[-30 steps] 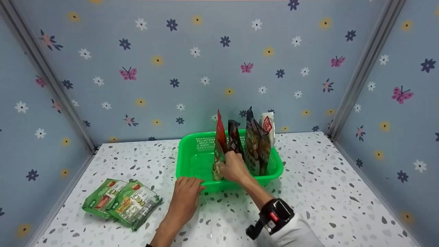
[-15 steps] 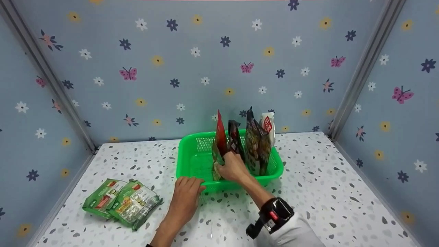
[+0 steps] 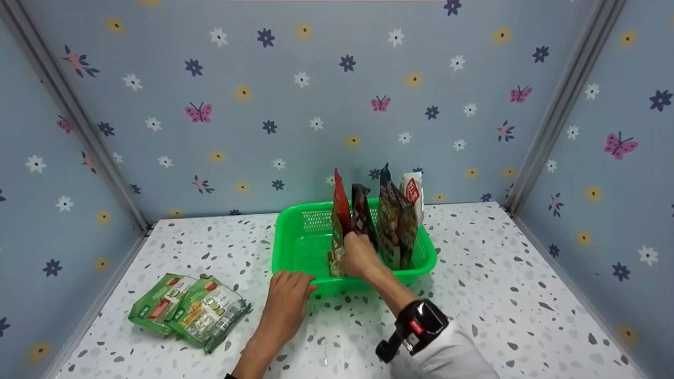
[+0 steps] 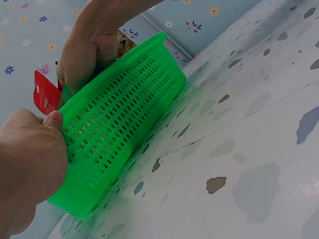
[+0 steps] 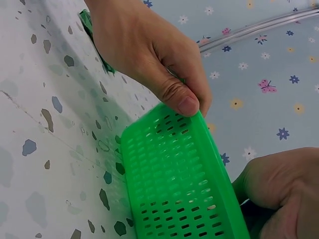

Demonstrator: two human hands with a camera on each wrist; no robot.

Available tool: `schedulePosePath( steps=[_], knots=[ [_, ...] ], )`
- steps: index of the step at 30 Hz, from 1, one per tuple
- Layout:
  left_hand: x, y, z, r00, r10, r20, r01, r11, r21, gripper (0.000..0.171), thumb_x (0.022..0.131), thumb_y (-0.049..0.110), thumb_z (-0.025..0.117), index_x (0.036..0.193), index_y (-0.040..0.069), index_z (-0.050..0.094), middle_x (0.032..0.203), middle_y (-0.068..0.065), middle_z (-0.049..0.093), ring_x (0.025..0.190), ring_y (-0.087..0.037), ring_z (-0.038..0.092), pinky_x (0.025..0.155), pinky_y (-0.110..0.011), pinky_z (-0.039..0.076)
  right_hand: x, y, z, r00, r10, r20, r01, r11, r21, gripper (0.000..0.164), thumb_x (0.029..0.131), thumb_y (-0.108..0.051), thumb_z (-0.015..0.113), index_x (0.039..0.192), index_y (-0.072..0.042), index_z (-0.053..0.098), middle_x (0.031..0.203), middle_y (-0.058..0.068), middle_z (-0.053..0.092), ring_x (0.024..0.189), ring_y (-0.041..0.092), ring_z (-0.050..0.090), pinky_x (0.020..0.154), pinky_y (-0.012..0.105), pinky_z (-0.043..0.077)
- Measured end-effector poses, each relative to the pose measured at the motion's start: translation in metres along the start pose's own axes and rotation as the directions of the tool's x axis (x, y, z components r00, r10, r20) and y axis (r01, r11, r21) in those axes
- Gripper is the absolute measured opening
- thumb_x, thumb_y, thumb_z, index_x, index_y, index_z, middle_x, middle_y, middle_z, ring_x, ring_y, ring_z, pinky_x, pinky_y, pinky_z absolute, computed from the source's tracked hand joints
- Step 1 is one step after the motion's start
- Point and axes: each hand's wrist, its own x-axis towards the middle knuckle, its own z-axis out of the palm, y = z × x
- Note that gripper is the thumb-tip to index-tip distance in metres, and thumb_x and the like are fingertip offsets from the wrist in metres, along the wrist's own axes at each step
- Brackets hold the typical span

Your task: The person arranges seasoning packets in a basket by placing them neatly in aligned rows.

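My left hand (image 3: 287,297) grips the near left rim of a green perforated basket (image 3: 300,210), thumb outside in the left wrist view. My right hand (image 3: 360,256) reaches down inside the basket, close against a green packet (image 3: 336,252) on its left. Its fingertips are hidden, so I cannot tell whether they pinch that packet. Behind the green packet stands a red packet (image 3: 341,202). To the right of the hand stand a dark packet (image 3: 362,208), a larger black food pouch (image 3: 389,226) and a white packet (image 3: 413,189), all upright in the basket.
Two green packets, the front one (image 3: 210,310) overlapping the other (image 3: 158,305), lie flat on the speckled white table (image 3: 474,295) left of the basket. A flower-patterned wall (image 3: 337,121) rises close behind the basket, with side walls at left and right.
The green packet in the basket bent leftward at my right thumb and now stands straighter. My right hand has shifted only slightly, and my left hand stays on the rim.
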Motion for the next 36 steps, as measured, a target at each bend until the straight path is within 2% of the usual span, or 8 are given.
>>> schedulePosePath(
  steps=[5, 13, 20, 25, 30, 36],
  knots=[
    [0.000, 0.000, 0.000, 1.000, 0.005, -0.001, -0.005, 1.000, 0.004, 0.015, 0.101, 0.021, 0.081, 0.112, 0.012, 0.077, 0.099, -0.001, 0.078, 0.096, -0.021, 0.069, 0.097, -0.042, 0.052, 0.000, -0.001, 0.002, 1.000, 0.010, -0.010, -0.010, 0.999, -0.033, 0.047, 0.100, 0.014, 0.058, 0.079, -0.019, 0.031, 0.071, -0.005, 0.017, 0.062, 0.014, 0.016, 0.058, 0.036, 0.020],
    [0.001, 0.000, 0.000, 1.000, 0.002, 0.008, -0.002, 1.000, -0.001, 0.017, 0.099, 0.019, 0.084, 0.113, 0.012, 0.077, 0.099, -0.002, 0.078, 0.096, -0.021, 0.068, 0.098, -0.043, 0.052, 0.003, 0.000, 0.002, 0.999, 0.050, 0.007, -0.050, 0.999, -0.019, 0.042, 0.098, 0.010, 0.062, 0.077, -0.018, 0.038, 0.066, -0.005, 0.024, 0.057, 0.014, 0.022, 0.056, 0.035, 0.023],
    [-0.001, -0.001, 0.003, 0.998, 0.045, -0.043, -0.045, 0.999, 0.010, 0.017, 0.097, 0.018, 0.086, 0.111, 0.012, 0.078, 0.096, -0.002, 0.077, 0.092, -0.022, 0.067, 0.092, -0.042, 0.052, 0.005, 0.000, 0.003, 1.000, 0.021, 0.023, -0.020, 0.999, -0.029, 0.050, 0.094, 0.019, 0.055, 0.077, -0.020, 0.029, 0.070, -0.006, 0.014, 0.063, 0.013, 0.013, 0.059, 0.035, 0.018],
    [-0.001, -0.001, 0.003, 0.999, 0.034, -0.035, -0.034, 0.999, 0.009, 0.017, 0.097, 0.018, 0.086, 0.111, 0.012, 0.078, 0.097, -0.002, 0.077, 0.093, -0.021, 0.068, 0.093, -0.042, 0.052, 0.005, -0.002, 0.009, 1.000, 0.015, 0.017, -0.014, 0.998, -0.057, 0.049, 0.095, 0.018, 0.057, 0.077, -0.020, 0.031, 0.067, -0.006, 0.015, 0.060, 0.013, 0.013, 0.057, 0.034, 0.017],
    [-0.001, 0.000, 0.002, 0.999, 0.025, -0.032, -0.025, 1.000, 0.006, 0.018, 0.096, 0.018, 0.086, 0.111, 0.012, 0.078, 0.097, -0.002, 0.077, 0.092, -0.021, 0.067, 0.094, -0.042, 0.051, 0.010, 0.001, 0.016, 0.999, 0.028, 0.032, -0.026, 0.998, -0.061, 0.045, 0.096, 0.016, 0.062, 0.079, -0.018, 0.038, 0.064, -0.005, 0.022, 0.055, 0.014, 0.021, 0.053, 0.034, 0.022],
    [0.000, 0.000, 0.002, 0.999, 0.027, -0.031, -0.027, 1.000, 0.010, 0.020, 0.094, 0.016, 0.089, 0.110, 0.012, 0.078, 0.097, -0.002, 0.077, 0.092, -0.021, 0.068, 0.094, -0.042, 0.052, 0.027, 0.022, 0.031, 0.998, 0.058, 0.038, -0.054, 0.994, -0.099, 0.033, 0.096, 0.010, 0.066, 0.086, -0.016, 0.048, 0.066, -0.003, 0.033, 0.057, 0.016, 0.034, 0.052, 0.036, 0.030]
  ],
)
